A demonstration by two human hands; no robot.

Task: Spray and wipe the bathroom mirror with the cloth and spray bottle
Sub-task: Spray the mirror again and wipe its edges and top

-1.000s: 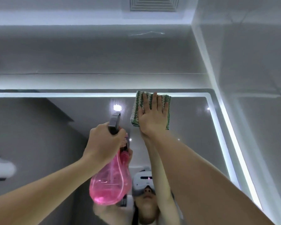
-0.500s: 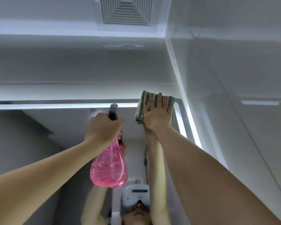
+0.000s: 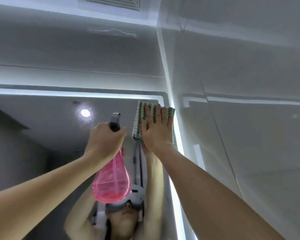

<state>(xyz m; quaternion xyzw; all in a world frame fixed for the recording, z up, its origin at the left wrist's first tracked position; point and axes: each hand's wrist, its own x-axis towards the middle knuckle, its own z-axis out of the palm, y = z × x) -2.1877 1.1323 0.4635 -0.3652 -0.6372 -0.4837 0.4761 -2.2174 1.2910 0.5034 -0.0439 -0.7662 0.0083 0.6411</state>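
Lit mirror [image 3: 42,118] edge meets the tiled side wall [image 3: 241,135].

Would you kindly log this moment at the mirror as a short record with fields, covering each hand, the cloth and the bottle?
left hand: grips the neck of the pink spray bottle, grey nozzle up
right hand: flat, fingers straight, presses the cloth on the glass
cloth: green and white, folded, at the mirror's top right corner
mirror: lit strip along its top and right edges
ceiling vent: above
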